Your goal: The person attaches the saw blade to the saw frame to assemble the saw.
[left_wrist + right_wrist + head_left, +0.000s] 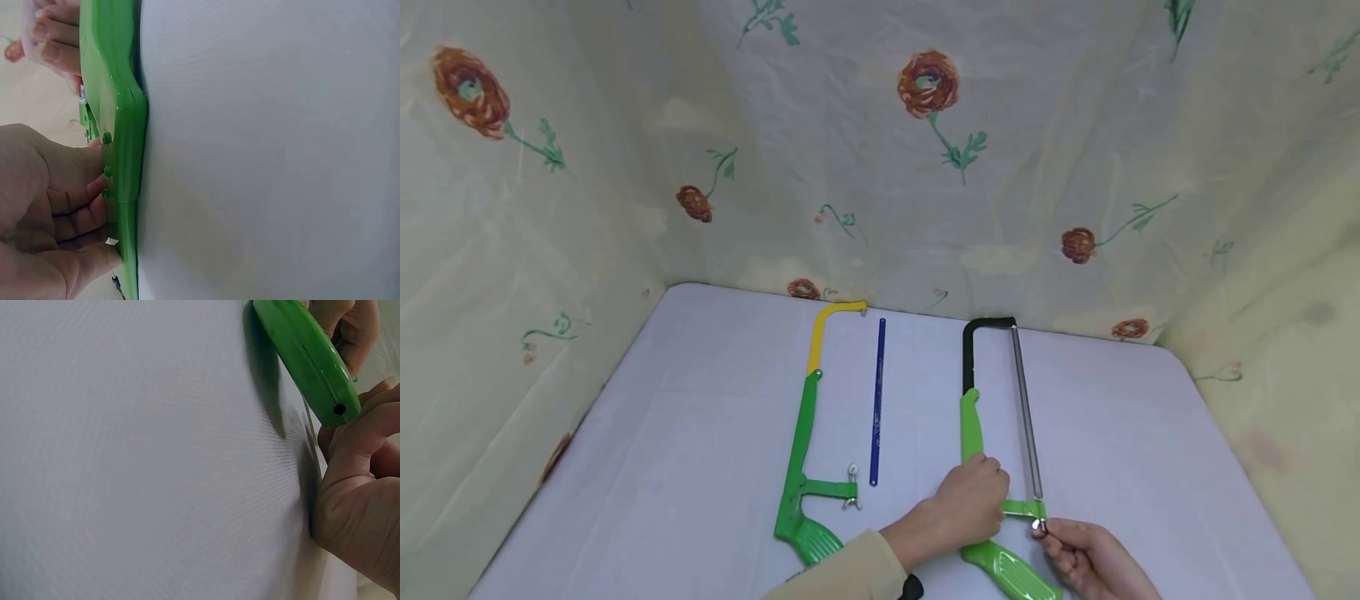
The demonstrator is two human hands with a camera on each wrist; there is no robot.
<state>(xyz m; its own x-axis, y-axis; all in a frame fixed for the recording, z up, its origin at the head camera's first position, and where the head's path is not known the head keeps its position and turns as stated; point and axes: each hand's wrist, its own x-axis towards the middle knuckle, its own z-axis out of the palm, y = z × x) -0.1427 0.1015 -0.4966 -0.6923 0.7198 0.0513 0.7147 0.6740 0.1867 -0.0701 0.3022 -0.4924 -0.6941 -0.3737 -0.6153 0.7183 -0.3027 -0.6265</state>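
Note:
A light green hacksaw (972,425) with a black front bow lies on the white table, and a grey blade (1027,417) spans its frame. My left hand (966,504) grips the green frame just above the handle; in the left wrist view its thumb and fingers (94,259) hold the frame's edge. At the blade's near end, my right hand (1093,554) pinches a shiny wing nut (1038,527) below the green crosspiece. In the right wrist view the handle (306,362) hides the right fingertips.
Left of this saw lies a second hacksaw (802,433), green with a yellow bow, with a wing nut on its crosspiece. A loose blue blade (877,400) lies beside it. Flowered cloth (865,142) hangs behind and on both sides of the table (700,417).

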